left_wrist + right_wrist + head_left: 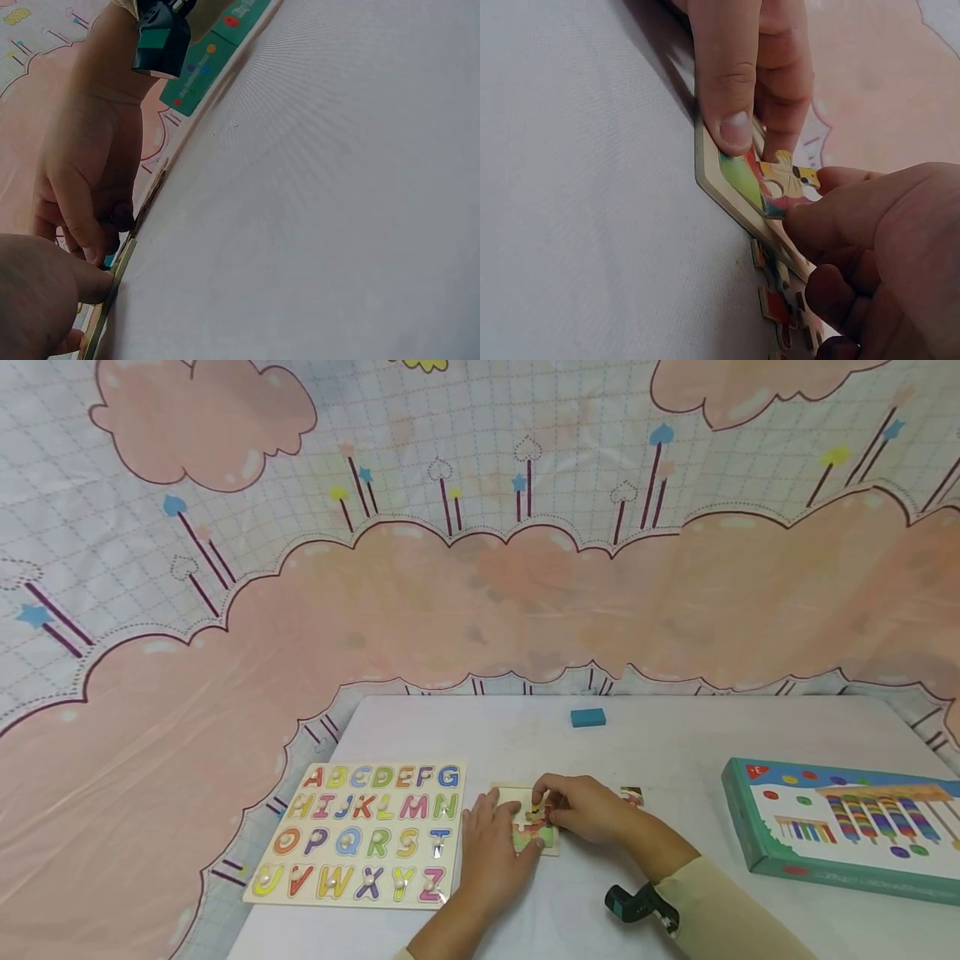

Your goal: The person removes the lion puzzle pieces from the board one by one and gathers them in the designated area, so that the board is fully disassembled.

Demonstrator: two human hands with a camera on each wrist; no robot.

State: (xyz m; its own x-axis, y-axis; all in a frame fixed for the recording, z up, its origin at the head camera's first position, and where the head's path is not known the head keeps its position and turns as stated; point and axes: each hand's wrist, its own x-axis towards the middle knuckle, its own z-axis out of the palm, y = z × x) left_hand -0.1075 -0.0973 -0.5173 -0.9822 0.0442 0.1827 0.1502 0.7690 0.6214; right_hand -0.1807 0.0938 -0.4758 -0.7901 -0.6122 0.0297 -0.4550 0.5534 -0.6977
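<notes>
1 puzzle piece (789, 180), right hand (587, 808) pinching it, is beside the outspread left hand (497, 850).

A children's play or learning corner is suggested, though whether it is set up in a home or a classroom cannot be told. Beyond both hands, the white tabletop (480, 727) is backed by a creased sheet (480, 602) printed with pink clouds and stars. Left of the left hand (497, 852), a knobbed alphabet board (367, 824) is laid; a picture puzzle (551, 841) is placed beneath the fingers, and a brightly printed box (795, 852) is set right of the right hand (588, 808).
</notes>
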